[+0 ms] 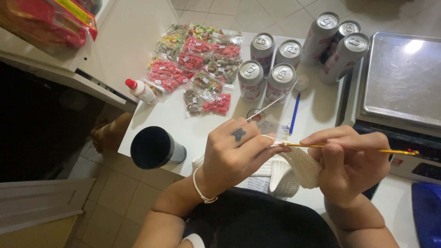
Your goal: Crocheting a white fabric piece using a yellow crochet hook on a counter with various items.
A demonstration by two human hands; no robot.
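Here, head view, looking down past a dark lap to a white worktop (183, 124).

Left hand (234, 154): grip closed, pinching the top edge of a cream crocheted piece (301, 167), white yarn (271, 104) running over the index finger and away toward the cans. Right hand (351, 160): grip clamped on a yellow crochet hook (349, 148), thumb and forefinger on the shaft, tip buried at the working edge just beside the left fingertips. Piece hangs between both hands, above the near worktop edge, over a folded white cloth and a printed sheet.

Judged good practice for the stitch: keep yarn tension even off the left index; hold the pinch close under the hook tip so the loop stays open; hook roughly level, turned by wrist rather than pulled; avoid dragging yarn against the can bases.

Counts:
- Drink cans (268, 69): seven, upright, unopened; four in a block, three in a cluster to the right.
- Candy bags (197, 64): roughly ten, overlapping, exact number unclear.
- Glue bottle (141, 91), red cap: one, lying down.
- Black tumbler (156, 148): one, near the worktop's edge.
- Blue pen (294, 114): one.
- Small glass dish (255, 116): one.
- Steel-topped scale (404, 78): one, at right.
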